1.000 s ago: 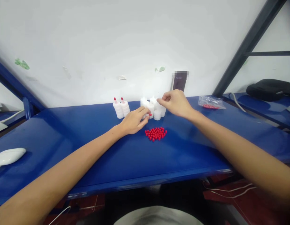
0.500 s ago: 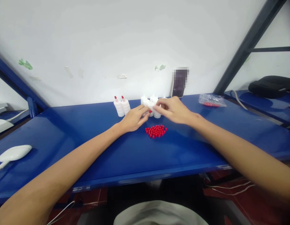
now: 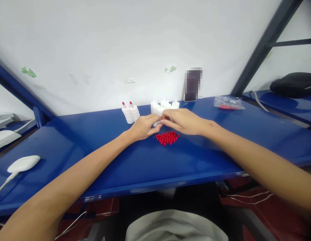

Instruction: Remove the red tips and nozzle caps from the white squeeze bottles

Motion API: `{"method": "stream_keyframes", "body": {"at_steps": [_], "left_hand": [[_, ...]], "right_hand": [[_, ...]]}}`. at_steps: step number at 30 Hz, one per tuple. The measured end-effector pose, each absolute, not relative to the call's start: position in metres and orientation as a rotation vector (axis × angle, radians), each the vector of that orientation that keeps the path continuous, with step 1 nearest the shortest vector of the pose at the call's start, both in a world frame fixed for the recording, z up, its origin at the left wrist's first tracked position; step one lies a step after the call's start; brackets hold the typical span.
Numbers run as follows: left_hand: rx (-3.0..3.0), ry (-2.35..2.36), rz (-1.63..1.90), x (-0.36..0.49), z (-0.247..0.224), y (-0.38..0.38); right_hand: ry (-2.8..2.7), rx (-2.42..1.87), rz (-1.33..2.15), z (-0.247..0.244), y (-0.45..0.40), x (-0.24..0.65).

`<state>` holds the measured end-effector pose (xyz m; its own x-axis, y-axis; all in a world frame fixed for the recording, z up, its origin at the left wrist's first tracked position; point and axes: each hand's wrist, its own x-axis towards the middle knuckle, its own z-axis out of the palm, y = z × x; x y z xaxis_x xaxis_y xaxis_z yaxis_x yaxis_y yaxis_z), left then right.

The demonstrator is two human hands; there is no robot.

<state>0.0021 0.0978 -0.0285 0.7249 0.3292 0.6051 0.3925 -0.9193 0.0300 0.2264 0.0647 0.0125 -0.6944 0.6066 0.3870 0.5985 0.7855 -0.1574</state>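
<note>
My left hand [image 3: 146, 127] curls its fingers and thumb around a small white bottle [image 3: 156, 124], most of which the fingers cover. My right hand [image 3: 179, 121] meets it from the right, fingertips pressed together at the left fingertips. What the right fingers pinch is hidden. Just in front of both hands lies a pile of small red caps [image 3: 167, 138] on the blue table [image 3: 150, 167]. Several white squeeze bottles [image 3: 155, 106] with pointed white tips stand right behind the hands. To the left, two white bottles [image 3: 129, 113] with red caps on their tips stand upright together.
A phone [image 3: 192, 85], partly pixelated, leans on the wall at the back. A clear bag [image 3: 228, 103] with red pieces lies at the back right. At the left are a white rounded device [image 3: 24, 164] with a cable and a blue frame post [image 3: 17, 90].
My right hand has moved left and slightly down from beside the bottles to my left fingertips. The red cap that showed at the left fingertips is now covered. The view has shifted slightly.
</note>
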Motion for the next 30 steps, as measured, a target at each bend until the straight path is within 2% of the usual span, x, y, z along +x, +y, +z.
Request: {"method": "stream_keyframes", "body": {"at_steps": [4, 17, 22, 25, 30], "left_hand": [[-2.832, -0.581, -0.998, 0.001, -0.029, 0.099], [-2.739, -0.579, -0.853, 0.001, -0.029, 0.099], [-2.793, -0.761, -0.980, 0.002, -0.027, 0.099], [-2.776, -0.709, -1.020, 0.002, -0.028, 0.099], [-2.668, -0.685, -1.337, 0.008, -0.027, 0.102]], "right_hand": [[-2.578, -0.882, 0.059, 0.012, 0.065, 0.227], [-2.499, -0.821, 0.593, 0.023, 0.063, 0.231], [-2.663, -1.172, 0.474, 0.033, 0.067, 0.247], [-2.752, -1.393, 0.393, 0.034, 0.070, 0.256], [-2.845, -1.505, 0.541, 0.035, 0.070, 0.260]]}}
